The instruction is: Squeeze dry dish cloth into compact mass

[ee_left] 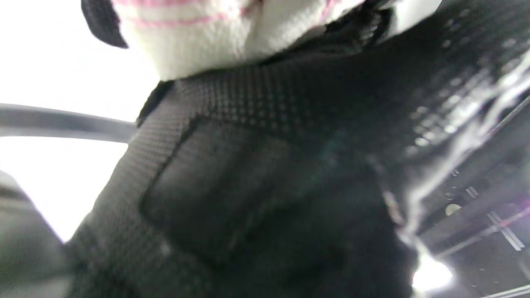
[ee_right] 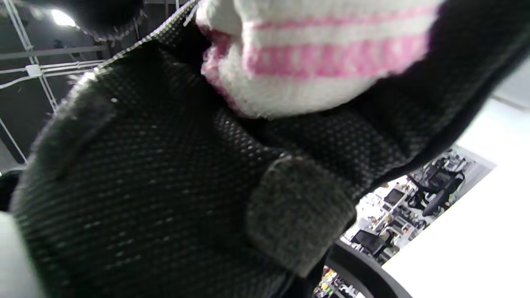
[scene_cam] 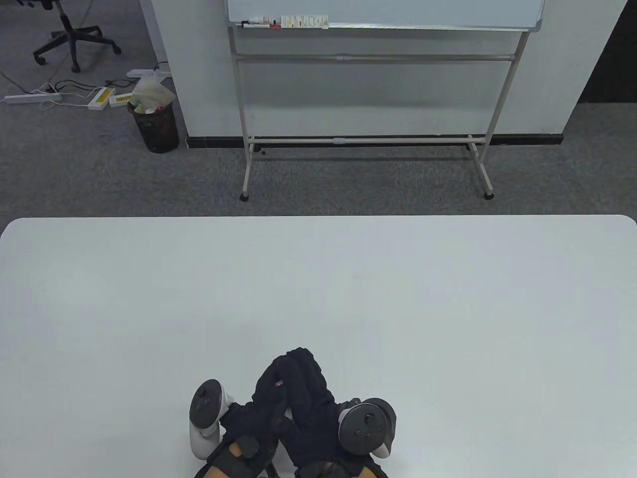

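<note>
One white rectangular table (scene_cam: pixel 318 289) carries two hands in black sensor gloves, each with one tracker strapped to its back, and between them one white dish cloth with pink stripes (ee_right: pixel 314 54). Both hands sit at the near edge of the table, around its middle. The left hand (scene_cam: pixel 271 393) and the right hand (scene_cam: pixel 311 393) are pressed together there, fingers curled over one another into a single dark bundle. They are closed tightly around the cloth, which is bunched inside the clasp and held off to no side of it.

The table view shows almost nothing of the cloth: only a tiny pink fleck among the black fingers. It does show the left hand's white-and-grey tracker (scene_cam: pixel 206 416) toward the table's left side of the clasp and the right hand's dark grey tracker (scene_cam: pixel 367 427) on the other side.

The two wrist views show what the table view hides. In the left wrist view, the cloth (ee_left: pixel 232 33) bulges out above the black glove fabric (ee_left: pixel 265 165). The right wrist view shows a rounded wad of it with pink bands, wedged against the knit glove (ee_right: pixel 145 186).
</note>
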Demonstrator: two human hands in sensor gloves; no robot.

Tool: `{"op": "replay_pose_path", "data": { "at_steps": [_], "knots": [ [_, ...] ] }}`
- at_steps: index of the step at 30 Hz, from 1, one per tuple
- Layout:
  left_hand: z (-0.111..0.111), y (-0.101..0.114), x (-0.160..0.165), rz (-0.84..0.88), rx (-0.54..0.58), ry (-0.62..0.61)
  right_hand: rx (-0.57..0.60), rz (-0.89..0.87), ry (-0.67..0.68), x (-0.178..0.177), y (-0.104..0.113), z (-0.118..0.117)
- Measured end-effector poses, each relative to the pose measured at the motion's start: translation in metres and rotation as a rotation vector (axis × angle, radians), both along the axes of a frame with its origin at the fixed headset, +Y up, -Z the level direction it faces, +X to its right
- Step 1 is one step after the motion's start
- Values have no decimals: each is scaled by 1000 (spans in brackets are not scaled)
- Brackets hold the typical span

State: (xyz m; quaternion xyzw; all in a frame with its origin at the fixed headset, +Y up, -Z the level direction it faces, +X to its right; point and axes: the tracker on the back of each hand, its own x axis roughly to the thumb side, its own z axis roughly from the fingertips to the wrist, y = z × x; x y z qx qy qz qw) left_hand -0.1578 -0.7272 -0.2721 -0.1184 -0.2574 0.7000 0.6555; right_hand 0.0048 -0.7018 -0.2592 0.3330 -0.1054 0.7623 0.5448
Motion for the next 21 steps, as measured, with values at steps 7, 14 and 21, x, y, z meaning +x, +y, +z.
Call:
{"op": "replay_pose_path", "data": {
  "at_steps": [7, 14, 21],
  "knots": [
    [0, 11, -15, -108, 87, 230, -186, -147, 46, -4, -10, -6],
    [5, 20, -15, -84, 226, 273, -473, -348, 95, 5, -24, -15],
    [5, 14, -18, -28, 225, 359, -475, -184, 100, -1, -27, -14]
  ]
}}
